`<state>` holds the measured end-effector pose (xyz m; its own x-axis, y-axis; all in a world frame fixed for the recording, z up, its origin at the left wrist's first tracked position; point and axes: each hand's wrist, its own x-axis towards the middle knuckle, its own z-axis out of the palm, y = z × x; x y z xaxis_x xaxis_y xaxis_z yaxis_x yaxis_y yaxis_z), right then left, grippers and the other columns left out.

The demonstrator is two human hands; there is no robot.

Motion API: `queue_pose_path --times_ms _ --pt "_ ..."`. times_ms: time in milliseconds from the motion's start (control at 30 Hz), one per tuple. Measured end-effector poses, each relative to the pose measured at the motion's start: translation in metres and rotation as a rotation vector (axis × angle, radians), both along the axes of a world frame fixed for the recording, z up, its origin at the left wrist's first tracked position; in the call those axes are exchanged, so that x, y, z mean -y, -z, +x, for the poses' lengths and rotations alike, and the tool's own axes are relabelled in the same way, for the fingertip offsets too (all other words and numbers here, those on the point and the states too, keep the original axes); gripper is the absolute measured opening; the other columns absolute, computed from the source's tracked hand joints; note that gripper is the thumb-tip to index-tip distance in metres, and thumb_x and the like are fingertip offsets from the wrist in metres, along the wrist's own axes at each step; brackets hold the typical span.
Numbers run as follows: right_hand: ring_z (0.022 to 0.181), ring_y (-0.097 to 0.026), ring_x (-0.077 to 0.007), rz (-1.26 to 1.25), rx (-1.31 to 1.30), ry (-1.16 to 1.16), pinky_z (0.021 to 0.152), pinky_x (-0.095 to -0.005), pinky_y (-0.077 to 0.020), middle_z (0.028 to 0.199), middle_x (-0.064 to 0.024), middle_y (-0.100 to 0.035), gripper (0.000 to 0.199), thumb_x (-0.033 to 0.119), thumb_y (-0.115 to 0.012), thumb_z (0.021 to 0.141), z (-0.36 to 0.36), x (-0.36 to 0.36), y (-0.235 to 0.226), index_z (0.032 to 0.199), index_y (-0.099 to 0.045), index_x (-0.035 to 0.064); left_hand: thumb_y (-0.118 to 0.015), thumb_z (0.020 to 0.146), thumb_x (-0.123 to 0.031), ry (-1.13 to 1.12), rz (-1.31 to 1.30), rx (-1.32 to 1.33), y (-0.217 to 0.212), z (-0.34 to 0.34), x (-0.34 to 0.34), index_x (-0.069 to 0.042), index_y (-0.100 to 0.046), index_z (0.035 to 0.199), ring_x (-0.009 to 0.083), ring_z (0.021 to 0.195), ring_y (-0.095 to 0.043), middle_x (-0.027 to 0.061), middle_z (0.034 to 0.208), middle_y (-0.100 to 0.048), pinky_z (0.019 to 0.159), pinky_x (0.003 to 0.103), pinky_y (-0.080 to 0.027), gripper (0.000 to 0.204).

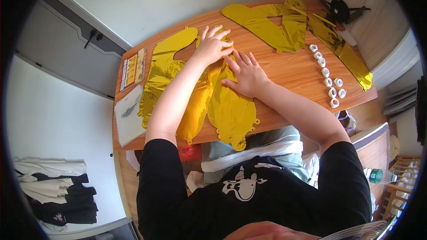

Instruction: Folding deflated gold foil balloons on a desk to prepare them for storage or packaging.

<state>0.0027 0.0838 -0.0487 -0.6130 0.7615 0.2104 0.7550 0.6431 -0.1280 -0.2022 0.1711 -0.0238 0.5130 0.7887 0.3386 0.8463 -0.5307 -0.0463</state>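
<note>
Gold foil balloon [229,106]: deflated, flat, shiny metallic yellow, elongated with a rounded lower lobe and small tabs along its edge; lies lengthwise on the wooden table [289,69], its lower end overhanging the near table edge. The right hand [247,73] rests flat on its upper part, fingers spread; the left hand [212,44] presses palm-down on its far end. Second gold foil balloon [167,69]: same material, deflated and flat, curved outline with a cut-in notch, lying just beside the first on the left and partly under the left forearm, its surface creased and wrinkled.
</note>
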Motion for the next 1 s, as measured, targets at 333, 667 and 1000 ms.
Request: queue_pose_path --times_ms 333,667,1000 --pt "0.155 -0.025 -0.0386 -0.001 0.033 0.002 0.127 -0.0535 -0.015 0.163 -0.0264 -0.031 0.092 0.076 -0.039 0.097 0.0 -0.002 0.001 0.159 -0.032 0.0071 -0.067 0.095 -0.049 -0.071 -0.044 0.148 0.006 0.0 -0.013 -0.029 -0.084 0.104 0.0274 0.149 -0.037 -0.0032 0.146 -0.062 0.125 0.065 -0.004 0.028" --pt "0.155 -0.024 -0.0395 -0.038 0.053 0.003 0.127 -0.0549 -0.0146 0.165 -0.0272 -0.029 0.092 0.075 -0.037 0.098 0.003 -0.001 0.001 0.161 -0.031 0.0092 -0.053 0.105 -0.029 0.15 -0.219 0.758 -0.007 0.01 -0.001 -0.016 -0.078 0.113 0.0296 0.138 -0.05 0.0071 0.14 -0.065 0.12 0.044 -0.03 0.03" --pt "0.158 -0.016 -0.0393 -0.015 0.275 -0.079 0.126 -0.0574 -0.0175 0.168 -0.0208 -0.023 0.079 0.051 -0.06 0.095 0.0 0.002 -0.024 0.159 -0.034 0.0131 -0.084 0.079 -0.028 0.567 -0.1 0.271 -0.008 0.029 0.132 -0.019 -0.081 0.083 0.0288 0.132 -0.049 -0.0025 0.139 -0.064 0.11 0.046 -0.035 0.011"
